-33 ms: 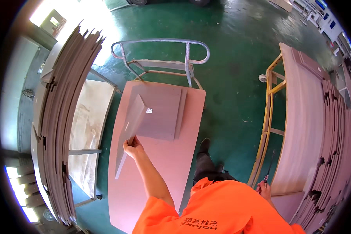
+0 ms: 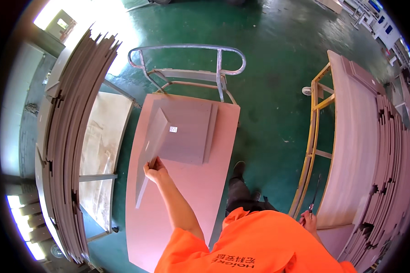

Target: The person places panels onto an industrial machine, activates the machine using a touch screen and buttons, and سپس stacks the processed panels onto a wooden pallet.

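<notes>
My left hand (image 2: 156,172) is closed on the edge of a grey-mauve panel (image 2: 153,142), which stands tilted up on its side. Beneath and beside it, flat grey-mauve panels (image 2: 189,142) lie stacked, with a small white label near the raised panel. They rest on a large pink board (image 2: 187,200) laid over a trolley. Out to the right, my right hand (image 2: 309,221) is low beside my body, wrapped round a tool with a long thin dark shaft that looks like a screwdriver (image 2: 310,209). Its handle is mostly hidden by my fingers.
The trolley's metal push bar (image 2: 187,46) rises at the far end. A tall stack of boards (image 2: 73,136) stands along the left. On the right, a yellow-framed cart (image 2: 312,136) carries a long board and more stacked panels (image 2: 387,173). Green floor (image 2: 278,123) runs between.
Hardly anything differs. The raised panel and the label shift very slightly in the view; both hands keep their holds.
</notes>
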A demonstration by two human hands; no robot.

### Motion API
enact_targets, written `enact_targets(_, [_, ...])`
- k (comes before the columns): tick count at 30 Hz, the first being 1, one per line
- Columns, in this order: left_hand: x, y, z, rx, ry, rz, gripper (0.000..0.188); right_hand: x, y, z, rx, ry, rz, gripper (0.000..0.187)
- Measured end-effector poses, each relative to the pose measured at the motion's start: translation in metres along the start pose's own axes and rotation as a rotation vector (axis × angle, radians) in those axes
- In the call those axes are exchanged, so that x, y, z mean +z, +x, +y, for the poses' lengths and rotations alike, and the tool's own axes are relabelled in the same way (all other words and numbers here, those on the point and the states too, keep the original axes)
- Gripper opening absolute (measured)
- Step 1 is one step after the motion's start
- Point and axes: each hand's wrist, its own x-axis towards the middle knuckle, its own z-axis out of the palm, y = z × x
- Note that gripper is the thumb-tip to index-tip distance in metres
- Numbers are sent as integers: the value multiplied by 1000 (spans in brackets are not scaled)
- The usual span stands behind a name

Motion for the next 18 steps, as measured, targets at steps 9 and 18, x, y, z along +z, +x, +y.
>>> enact_targets(9, [40,79,-111,-68,-96,-72,29,32,35,-85,97,-56,65,35])
enact_targets(18, [57,93,-177,-184,-167,-62,30,61,54,-115,106,-148,38,33])
